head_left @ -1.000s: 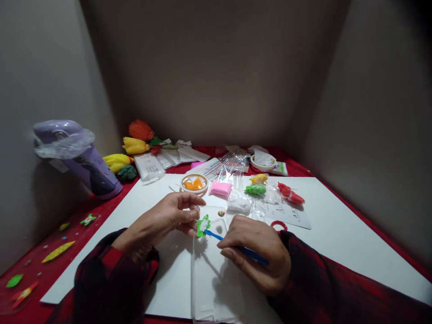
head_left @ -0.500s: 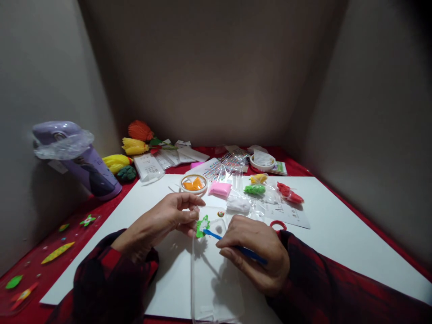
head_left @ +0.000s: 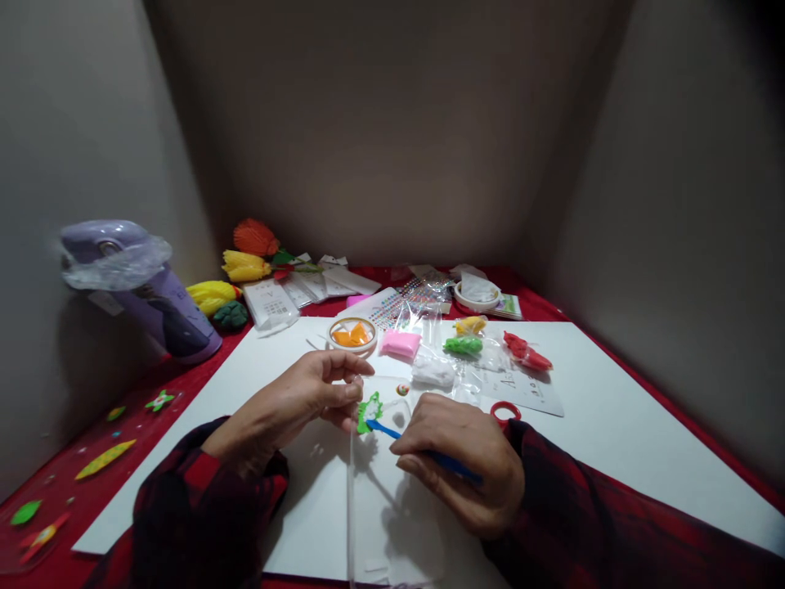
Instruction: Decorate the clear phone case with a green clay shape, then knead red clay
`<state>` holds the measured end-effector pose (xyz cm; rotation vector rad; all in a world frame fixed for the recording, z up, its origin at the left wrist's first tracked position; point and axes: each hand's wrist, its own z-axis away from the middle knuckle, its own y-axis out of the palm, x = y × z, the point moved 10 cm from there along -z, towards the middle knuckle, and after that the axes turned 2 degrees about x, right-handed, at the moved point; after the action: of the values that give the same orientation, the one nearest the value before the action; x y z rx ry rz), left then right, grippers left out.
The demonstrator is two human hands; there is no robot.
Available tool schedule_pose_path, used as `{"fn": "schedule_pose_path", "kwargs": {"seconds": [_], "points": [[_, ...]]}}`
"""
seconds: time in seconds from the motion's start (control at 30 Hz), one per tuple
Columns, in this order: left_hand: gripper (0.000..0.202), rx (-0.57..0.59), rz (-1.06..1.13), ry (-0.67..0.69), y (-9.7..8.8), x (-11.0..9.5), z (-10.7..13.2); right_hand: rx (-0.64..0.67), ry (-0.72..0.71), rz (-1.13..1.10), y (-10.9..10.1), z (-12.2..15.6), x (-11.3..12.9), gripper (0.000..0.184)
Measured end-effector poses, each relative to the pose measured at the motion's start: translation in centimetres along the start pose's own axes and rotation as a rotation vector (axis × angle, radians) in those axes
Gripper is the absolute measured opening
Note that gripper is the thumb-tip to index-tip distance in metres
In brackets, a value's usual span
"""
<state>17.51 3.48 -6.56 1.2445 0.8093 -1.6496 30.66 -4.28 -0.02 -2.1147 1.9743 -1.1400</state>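
My left hand point(head_left: 300, 402) is closed in a pinch on the top edge of a clear plastic case point(head_left: 392, 507) lying on a white sheet point(head_left: 613, 425). A small green and white clay piece point(head_left: 369, 410) sits on the case just right of my left fingertips. A thin blue tool point(head_left: 429, 451) is gripped in my right hand point(head_left: 459, 462), and its tip touches the lower edge of the clay piece. Both wrists wear dark red checked sleeves.
Beyond the hands lie a round dish of orange clay point(head_left: 352, 334), pink clay point(head_left: 401, 343), and bags of white, green, yellow and red clay point(head_left: 526, 350). A purple device point(head_left: 144, 290) stands at left. Paper flowers point(head_left: 246, 264) and sticker sheets sit at the back. Grey walls enclose the red table.
My right hand has shifted slightly left and up, bringing the blue tool's tip a little closer under the clay piece. My left hand has stayed in place.
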Motion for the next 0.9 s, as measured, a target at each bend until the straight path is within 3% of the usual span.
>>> {"fn": "schedule_pose_path", "kwargs": {"seconds": [0.9], "points": [[0.027, 0.015, -0.005, 0.025, 0.06, -0.22, -0.05, -0.056, 0.017, 0.002, -0.73, -0.09, 0.38, 0.010]]}}
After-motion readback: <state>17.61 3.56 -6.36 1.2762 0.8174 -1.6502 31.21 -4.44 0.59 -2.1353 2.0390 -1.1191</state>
